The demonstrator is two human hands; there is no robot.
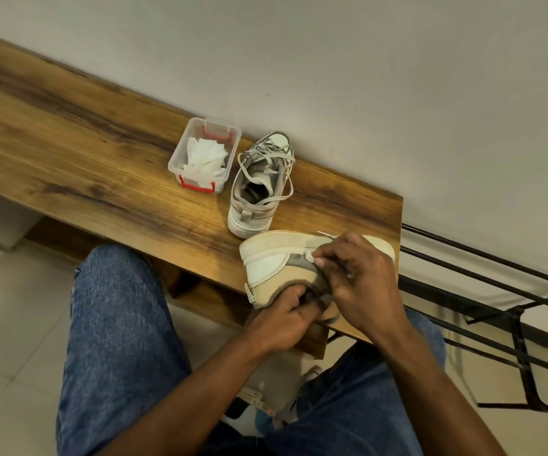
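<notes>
A beige and white sneaker [271, 263] lies on its side at the near right corner of a wooden bench [108, 166], sole toward the wall. My left hand [285, 315] grips its collar from below. My right hand [361, 274] lies over the upper and pinches something small and pale against the side; what it is I cannot tell. A lace tip [325, 234] sticks out above that hand. The second sneaker [259, 185] stands upright behind, heel toward me, its grey laces loose.
A clear plastic box with red clips [204, 154] holding white tissues stands left of the upright sneaker. A grey wall runs behind the bench. A black metal rack [496, 307] stands on the right. My jeans-clad knees are below, with more footwear on the floor [266, 409] between them.
</notes>
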